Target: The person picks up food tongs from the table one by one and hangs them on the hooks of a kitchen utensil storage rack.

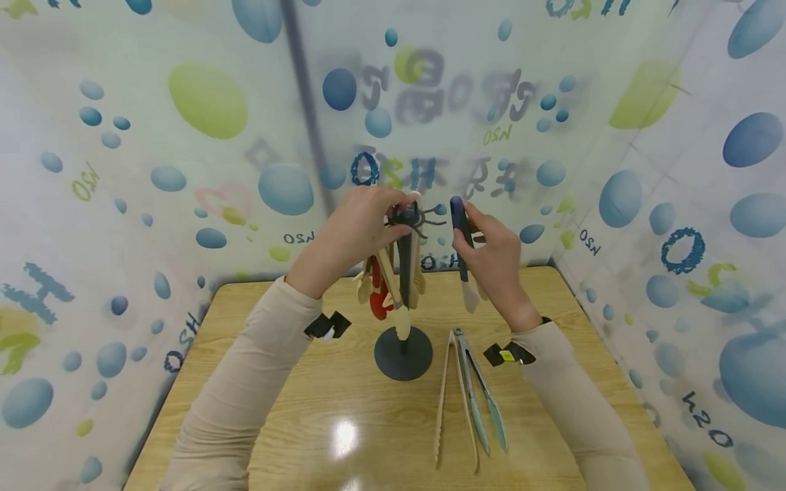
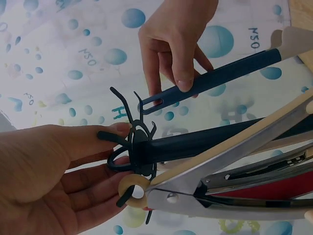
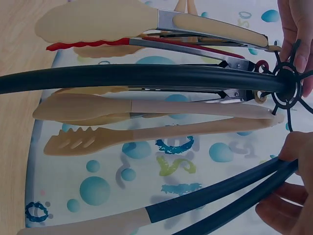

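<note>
A black rotating-style utensil stand [image 1: 405, 266] with a crown of hooks [image 3: 288, 85] stands on the table. My left hand [image 1: 368, 215] grips its top, thumb and fingers around the hooks. Dark blue-handled tongs [image 2: 244, 68] with pale heads are pinched between the thumb and fingers of my right hand [image 1: 494, 256], heads pointing down. Their joined end lies right at one hook in the left wrist view. Several tongs hang from the other hooks, among them a beige-headed pair [image 3: 98, 22] and a red pair [image 1: 379, 300].
Beige tongs [image 1: 441, 409] and pale teal tongs [image 1: 477, 409] lie on the wooden table [image 1: 307, 409], to the right of the stand's round base [image 1: 403, 361]. A patterned curtain [image 1: 209, 150] surrounds the table at the back and sides.
</note>
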A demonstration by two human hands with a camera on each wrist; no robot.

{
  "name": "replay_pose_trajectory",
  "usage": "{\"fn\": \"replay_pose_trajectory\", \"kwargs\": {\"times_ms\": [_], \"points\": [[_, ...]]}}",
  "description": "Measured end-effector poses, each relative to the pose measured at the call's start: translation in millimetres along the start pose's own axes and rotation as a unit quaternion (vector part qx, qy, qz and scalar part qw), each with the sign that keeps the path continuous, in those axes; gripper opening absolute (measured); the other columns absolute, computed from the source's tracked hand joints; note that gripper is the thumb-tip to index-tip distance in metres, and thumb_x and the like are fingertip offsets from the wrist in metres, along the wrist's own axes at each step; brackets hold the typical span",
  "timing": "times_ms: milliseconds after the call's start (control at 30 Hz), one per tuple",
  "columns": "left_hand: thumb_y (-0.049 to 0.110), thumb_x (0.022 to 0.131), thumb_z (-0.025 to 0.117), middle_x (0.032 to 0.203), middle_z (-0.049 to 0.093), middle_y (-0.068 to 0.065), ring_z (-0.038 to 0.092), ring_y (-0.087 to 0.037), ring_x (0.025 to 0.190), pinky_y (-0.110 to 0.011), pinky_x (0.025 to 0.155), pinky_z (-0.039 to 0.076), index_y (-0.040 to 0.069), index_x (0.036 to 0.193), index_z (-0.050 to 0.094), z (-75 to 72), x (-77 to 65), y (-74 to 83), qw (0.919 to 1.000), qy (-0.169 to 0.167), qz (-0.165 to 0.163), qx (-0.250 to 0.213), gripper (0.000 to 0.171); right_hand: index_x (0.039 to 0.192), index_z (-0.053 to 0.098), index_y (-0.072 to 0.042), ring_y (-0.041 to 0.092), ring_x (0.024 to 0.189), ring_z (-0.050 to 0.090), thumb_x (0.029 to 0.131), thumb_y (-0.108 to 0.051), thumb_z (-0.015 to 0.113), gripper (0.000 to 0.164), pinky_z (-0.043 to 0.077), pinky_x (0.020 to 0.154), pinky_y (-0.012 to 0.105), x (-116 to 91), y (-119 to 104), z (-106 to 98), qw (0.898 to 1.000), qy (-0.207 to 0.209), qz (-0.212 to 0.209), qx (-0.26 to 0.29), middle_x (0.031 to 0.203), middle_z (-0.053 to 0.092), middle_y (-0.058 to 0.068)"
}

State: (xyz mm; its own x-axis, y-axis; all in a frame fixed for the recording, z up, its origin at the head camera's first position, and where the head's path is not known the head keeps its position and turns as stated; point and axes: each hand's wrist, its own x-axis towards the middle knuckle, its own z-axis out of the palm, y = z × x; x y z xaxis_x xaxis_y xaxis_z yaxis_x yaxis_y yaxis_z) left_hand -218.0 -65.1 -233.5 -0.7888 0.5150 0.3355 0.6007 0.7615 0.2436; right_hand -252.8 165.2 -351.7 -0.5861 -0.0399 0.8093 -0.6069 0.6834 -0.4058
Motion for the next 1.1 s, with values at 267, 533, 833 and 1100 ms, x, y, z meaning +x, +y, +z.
{"fn": "replay_pose_trajectory", "kwargs": {"times_ms": [267, 533, 833, 1100], "points": [[0.023, 0.09, 0.074, 0.117, 0.072, -0.005, 0.067, -0.019, 0.092, -0.033, 0.08, 0.055, 0.013, 0.138, 0.06, 1.3, 0.3, 0.5, 1.0, 0.002, 0.003, 0.004, 0.051, 0.134, 0.063, -0.009, 0.028, 0.083, 0.071, 0.089, -0.012, 0.071, 0.046, 0.06, 0.069, 0.041, 6.8, -6.3, 4.8, 1.0, -0.013, -0.007, 0.012, 0.096, 0.074, 0.017], [0.023, 0.09, 0.074, 0.12, 0.071, -0.006, 0.066, -0.018, 0.09, -0.032, 0.079, 0.055, 0.012, 0.138, 0.059, 2.6, 0.4, 0.8, 1.0, 0.001, 0.002, 0.004, 0.052, 0.135, 0.062, -0.009, 0.028, 0.083, 0.07, 0.089, -0.013, 0.072, 0.047, 0.06, 0.068, 0.042, 9.0, -9.1, 6.9, 1.0, -0.017, -0.006, 0.003, 0.098, 0.074, 0.017], [0.028, 0.091, 0.073, 0.119, 0.069, -0.007, 0.065, -0.019, 0.092, -0.032, 0.08, 0.054, 0.013, 0.139, 0.058, 3.2, -0.9, 2.3, 0.9998, -0.005, -0.004, 0.016, 0.053, 0.133, 0.064, -0.009, 0.027, 0.081, 0.07, 0.088, -0.015, 0.074, 0.047, 0.059, 0.068, 0.039, 9.1, -7.8, 13.6, 0.999, -0.019, -0.028, -0.029, 0.095, 0.074, 0.016], [0.035, 0.091, 0.072, 0.121, 0.067, -0.006, 0.066, -0.02, 0.1, -0.034, 0.084, 0.055, 0.012, 0.137, 0.059, 5.6, -1.9, 2.2, 0.9997, 0.01, -0.006, 0.023, 0.054, 0.133, 0.064, -0.009, 0.026, 0.077, 0.07, 0.088, -0.015, 0.074, 0.047, 0.059, 0.066, 0.036, 4.8, -9.4, 22.1, 0.998, -0.022, -0.049, -0.043, 0.093, 0.073, 0.016]]}}
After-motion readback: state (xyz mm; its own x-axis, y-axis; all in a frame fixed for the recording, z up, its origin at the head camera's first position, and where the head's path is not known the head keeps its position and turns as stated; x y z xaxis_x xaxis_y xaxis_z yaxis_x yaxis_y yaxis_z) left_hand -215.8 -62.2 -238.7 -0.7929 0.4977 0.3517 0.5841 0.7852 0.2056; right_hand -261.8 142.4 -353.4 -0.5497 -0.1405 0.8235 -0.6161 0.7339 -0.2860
